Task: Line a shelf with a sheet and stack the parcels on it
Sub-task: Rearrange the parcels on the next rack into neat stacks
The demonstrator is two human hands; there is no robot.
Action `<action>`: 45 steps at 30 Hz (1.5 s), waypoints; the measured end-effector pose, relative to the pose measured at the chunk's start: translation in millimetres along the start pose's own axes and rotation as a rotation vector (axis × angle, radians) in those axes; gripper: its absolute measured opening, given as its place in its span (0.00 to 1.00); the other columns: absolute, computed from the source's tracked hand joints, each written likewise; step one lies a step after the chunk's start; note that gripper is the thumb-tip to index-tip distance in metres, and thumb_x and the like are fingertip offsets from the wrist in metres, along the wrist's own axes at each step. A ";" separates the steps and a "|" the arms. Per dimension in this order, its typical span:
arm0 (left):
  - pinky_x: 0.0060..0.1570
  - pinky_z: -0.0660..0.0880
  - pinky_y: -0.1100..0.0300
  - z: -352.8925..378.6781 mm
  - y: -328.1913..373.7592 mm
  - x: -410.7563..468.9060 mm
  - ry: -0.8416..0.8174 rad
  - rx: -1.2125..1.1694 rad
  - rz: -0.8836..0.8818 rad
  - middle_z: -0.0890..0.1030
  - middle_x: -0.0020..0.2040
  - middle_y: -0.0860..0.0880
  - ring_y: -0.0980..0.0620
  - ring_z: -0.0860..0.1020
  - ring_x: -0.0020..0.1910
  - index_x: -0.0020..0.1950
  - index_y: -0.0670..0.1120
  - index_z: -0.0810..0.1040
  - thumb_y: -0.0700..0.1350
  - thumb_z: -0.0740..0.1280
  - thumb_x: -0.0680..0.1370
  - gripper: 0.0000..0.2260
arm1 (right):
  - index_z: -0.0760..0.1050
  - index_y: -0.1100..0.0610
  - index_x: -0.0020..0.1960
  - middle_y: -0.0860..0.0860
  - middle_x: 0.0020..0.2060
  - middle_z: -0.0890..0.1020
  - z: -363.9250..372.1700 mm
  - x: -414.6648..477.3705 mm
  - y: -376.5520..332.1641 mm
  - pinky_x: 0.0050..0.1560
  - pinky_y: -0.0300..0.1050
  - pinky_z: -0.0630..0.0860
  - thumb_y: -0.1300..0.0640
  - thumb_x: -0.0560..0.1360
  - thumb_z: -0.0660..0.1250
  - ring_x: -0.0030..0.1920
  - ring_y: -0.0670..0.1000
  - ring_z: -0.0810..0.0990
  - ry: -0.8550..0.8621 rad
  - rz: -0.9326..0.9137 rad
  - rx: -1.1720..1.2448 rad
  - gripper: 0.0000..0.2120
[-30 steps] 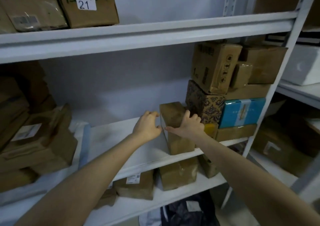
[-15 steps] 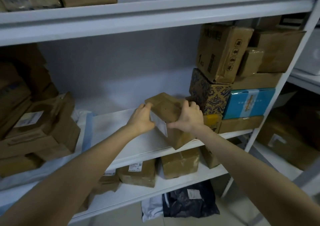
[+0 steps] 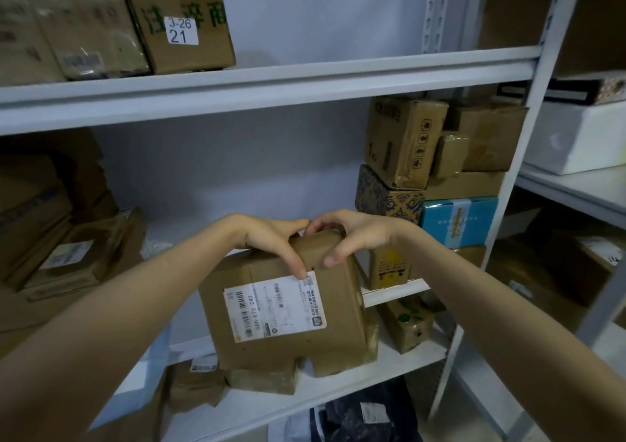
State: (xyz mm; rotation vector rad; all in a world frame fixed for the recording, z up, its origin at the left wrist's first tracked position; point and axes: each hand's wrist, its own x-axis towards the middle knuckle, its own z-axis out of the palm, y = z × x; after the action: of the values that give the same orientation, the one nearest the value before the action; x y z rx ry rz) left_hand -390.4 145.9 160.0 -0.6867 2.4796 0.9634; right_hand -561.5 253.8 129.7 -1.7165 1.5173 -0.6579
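Note:
I hold a brown taped parcel [image 3: 284, 313] with a white shipping label facing me, lifted in front of the middle shelf [image 3: 396, 290]. My left hand [image 3: 267, 238] grips its top left edge, thumb on the front. My right hand [image 3: 352, 235] grips its top right corner. A pale sheet [image 3: 152, 360] lies on the middle shelf and hangs over its front edge at the left. Stacked parcels [image 3: 437, 177] fill the right end of that shelf, among them a blue box [image 3: 457, 221] and a dark patterned box [image 3: 386, 194].
More brown parcels [image 3: 57, 231] pile up at the shelf's left end. Cartons [image 3: 176, 18] stand on the upper shelf, one labelled 3-26 21. The lower shelf [image 3: 338, 384] holds small parcels. A dark bag [image 3: 369, 414] lies on the floor. A second rack [image 3: 576, 184] stands at the right.
The parcel stood on the middle shelf beside the right stack. Both hands have tipped it, lifted it off the shelf and drawn it toward me, label now facing me.

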 end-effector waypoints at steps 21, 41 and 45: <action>0.62 0.74 0.52 -27.5 18.8 -71.2 0.503 -0.075 0.251 0.71 0.65 0.55 0.55 0.74 0.61 0.75 0.57 0.57 0.57 0.78 0.56 0.51 | 0.81 0.55 0.59 0.48 0.55 0.82 8.8 -18.3 -47.9 0.59 0.56 0.72 0.33 0.72 0.62 0.60 0.50 0.76 1.142 -0.553 -0.593 0.30; 0.62 0.66 0.57 -78.4 110.2 -143.3 1.148 0.425 0.347 0.69 0.61 0.55 0.55 0.69 0.64 0.66 0.57 0.72 0.66 0.73 0.64 0.33 | 0.62 0.48 0.74 0.62 0.66 0.72 -74.1 -55.5 -68.2 0.58 0.61 0.76 0.39 0.48 0.82 0.60 0.62 0.77 0.510 -0.507 0.528 0.58; 0.66 0.64 0.49 -102.2 138.0 -159.4 1.560 0.600 0.401 0.72 0.62 0.50 0.49 0.68 0.64 0.63 0.54 0.75 0.68 0.68 0.66 0.31 | 0.63 0.55 0.73 0.61 0.63 0.76 -91.9 -64.1 -89.9 0.51 0.58 0.79 0.40 0.46 0.81 0.58 0.61 0.79 0.684 -0.615 0.747 0.60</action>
State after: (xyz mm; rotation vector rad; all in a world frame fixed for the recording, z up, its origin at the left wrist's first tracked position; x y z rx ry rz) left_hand -359.1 210.3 383.1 -0.8859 3.9830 -0.6741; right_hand -590.0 301.4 262.2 -1.3786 0.8736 -1.9968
